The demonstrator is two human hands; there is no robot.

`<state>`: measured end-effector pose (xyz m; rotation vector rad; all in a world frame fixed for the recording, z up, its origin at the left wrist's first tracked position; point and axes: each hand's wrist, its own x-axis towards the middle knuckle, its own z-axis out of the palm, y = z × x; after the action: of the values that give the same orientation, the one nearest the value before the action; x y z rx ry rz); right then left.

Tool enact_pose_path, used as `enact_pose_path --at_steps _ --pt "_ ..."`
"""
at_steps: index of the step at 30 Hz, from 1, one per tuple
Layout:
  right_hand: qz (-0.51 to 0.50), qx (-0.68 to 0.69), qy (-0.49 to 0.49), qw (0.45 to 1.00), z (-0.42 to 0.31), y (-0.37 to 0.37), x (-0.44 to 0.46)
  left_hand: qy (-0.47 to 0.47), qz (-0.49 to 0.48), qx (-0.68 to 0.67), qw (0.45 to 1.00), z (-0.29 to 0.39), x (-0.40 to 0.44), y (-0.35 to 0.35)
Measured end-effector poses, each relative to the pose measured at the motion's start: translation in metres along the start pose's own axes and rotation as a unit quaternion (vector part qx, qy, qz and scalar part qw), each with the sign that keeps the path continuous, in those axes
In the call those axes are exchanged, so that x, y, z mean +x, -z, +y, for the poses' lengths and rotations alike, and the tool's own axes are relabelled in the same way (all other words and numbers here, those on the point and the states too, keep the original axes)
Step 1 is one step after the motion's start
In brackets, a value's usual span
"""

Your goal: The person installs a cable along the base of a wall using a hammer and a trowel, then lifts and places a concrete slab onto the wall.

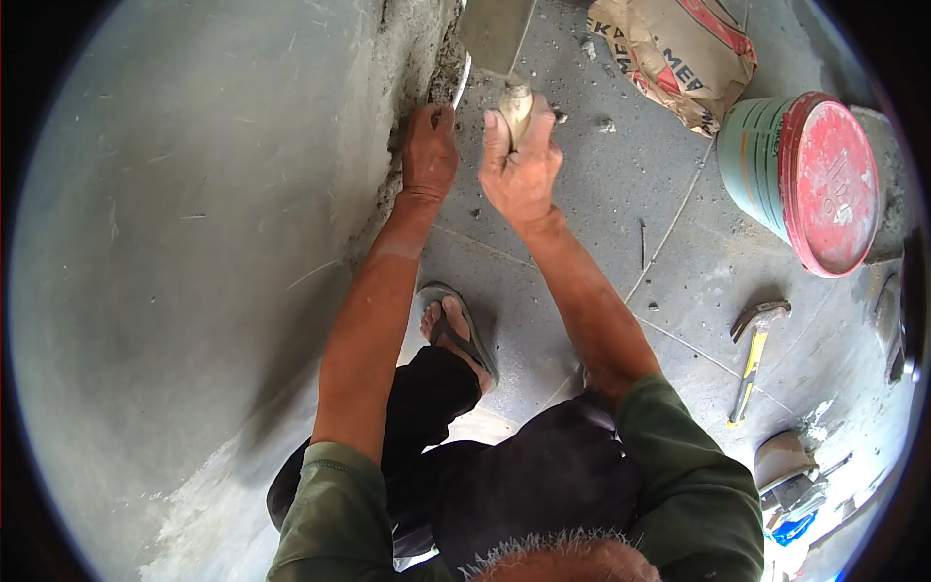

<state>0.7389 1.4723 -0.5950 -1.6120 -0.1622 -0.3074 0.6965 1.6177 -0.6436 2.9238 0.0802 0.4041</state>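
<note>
My right hand (524, 175) is closed around the pale handle of a tool with a broad, flat metal blade (497, 37). The blade runs out past the top edge of the view, so its far end is hidden. Close to the wall's foot, my left hand (430, 155) has its fingers curled at the lower end of a thin white strip (463, 82). That strip lies along a rough, broken groove (393, 126) in the wall, beside the blade. Whether the blade touches the strip I cannot tell.
The smooth grey wall (213, 194) rises on the left. On the tiled floor (592, 213) lie crumbs of debris, a crumpled paper sack (684, 58), a bucket with a red lid (834, 184) and a claw hammer (752, 364). My sandalled foot (454, 325) is below my hands.
</note>
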Motion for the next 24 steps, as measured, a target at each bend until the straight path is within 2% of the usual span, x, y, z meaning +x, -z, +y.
enact_pose_path --at_steps 1,2,3,5,7,10,11,13,14,15,17,18,22,24 --pt "0.000 0.000 -0.003 1.000 0.009 -0.005 -0.003 0.000 -0.002 0.001 1.000 0.001 -0.001 0.002" --pt "-0.132 -0.099 -0.083 0.983 0.019 -0.013 0.000 0.003 -0.006 0.006 1.000 0.002 0.001 0.005" --pt "-0.260 -0.195 -0.158 0.932 0.027 -0.016 0.000 0.005 -0.008 0.009 1.000 0.004 0.003 0.006" --pt "-0.256 -0.149 -0.175 0.939 0.024 -0.016 0.008 0.006 -0.003 0.014 1.000 0.000 0.007 0.003" --pt "-0.084 -0.021 -0.015 0.996 0.016 -0.008 -0.005 0.014 -0.019 0.013 1.000 0.001 -0.005 0.004" --pt "-0.043 -0.030 -0.019 0.998 0.021 -0.017 -0.007 0.016 -0.024 0.007 1.000 -0.002 0.004 0.005" --pt "-0.044 -0.029 -0.019 0.998 0.028 -0.019 -0.007 0.015 -0.020 0.007 1.000 -0.001 0.003 0.007" --pt "-0.229 -0.174 -0.165 0.943 0.038 -0.020 0.007 0.011 -0.011 0.005 1.000 0.001 0.004 0.008" --pt "-0.200 -0.146 -0.107 0.963 0.033 -0.012 0.005 0.014 -0.016 0.023 1.000 0.000 0.005 0.007" --pt "-0.203 -0.144 -0.102 0.963 0.029 -0.007 0.003 0.021 -0.023 0.042 0.999 -0.003 0.004 0.006" --pt "-0.139 0.000 -0.060 0.988 0.006 0.020 -0.003 0.046 -0.049 0.023 0.997 0.008 -0.004 0.007" --pt "-0.107 -0.009 0.006 0.994 0.000 0.032 -0.004 0.064 -0.053 0.018 0.996 0.006 0.004 0.008" --pt "-0.094 -0.084 -0.097 0.987 0.012 0.088 -0.016 0.090 0.014 -0.028 0.995 0.035 0.000 0.031" --pt "-0.064 -0.224 -0.073 0.970 0.016 0.113 -0.007 0.089 0.098 -0.058 0.990 0.045 -0.009 0.036"
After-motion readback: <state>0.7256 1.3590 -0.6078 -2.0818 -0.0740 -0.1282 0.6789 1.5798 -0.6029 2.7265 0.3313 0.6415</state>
